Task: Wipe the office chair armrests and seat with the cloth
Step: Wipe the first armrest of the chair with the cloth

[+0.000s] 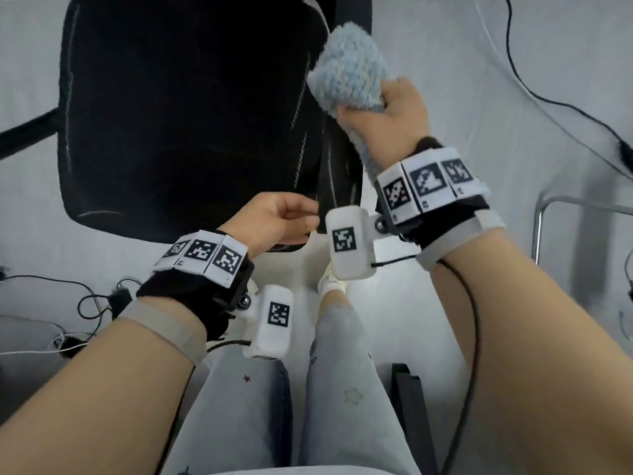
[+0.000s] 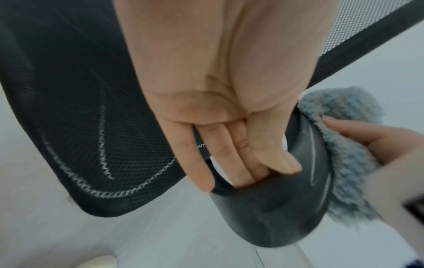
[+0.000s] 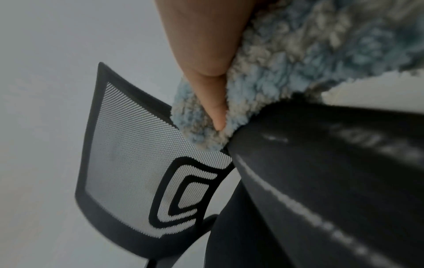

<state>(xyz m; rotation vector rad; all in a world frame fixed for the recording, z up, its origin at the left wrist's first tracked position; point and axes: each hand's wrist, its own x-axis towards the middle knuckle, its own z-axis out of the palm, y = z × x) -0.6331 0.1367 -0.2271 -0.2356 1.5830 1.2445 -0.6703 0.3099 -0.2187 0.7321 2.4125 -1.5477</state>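
Observation:
The black office chair stands in front of me, its mesh seat (image 1: pixel 178 108) on the left of the head view. My right hand (image 1: pixel 373 108) grips a fluffy light-blue cloth (image 1: pixel 346 70) and holds it on the top of the chair's right armrest (image 1: pixel 337 173). In the right wrist view a finger (image 3: pixel 206 54) presses the cloth (image 3: pixel 298 54) onto the armrest (image 3: pixel 332 172). My left hand (image 1: pixel 298 219) is at the armrest's front end. The left wrist view shows its fingers (image 2: pixel 229 154) curled into the armrest (image 2: pixel 275 208) loop, with the cloth (image 2: pixel 344 163) just beyond.
The chair's mesh backrest (image 3: pixel 137 154) rises behind the armrest. Cables (image 1: pixel 548 97) trail over the pale floor on both sides. A metal frame (image 1: pixel 548 207) stands at the right, a chair base leg (image 1: pixel 27 132) sticks out left, and my legs (image 1: pixel 335 389) are below.

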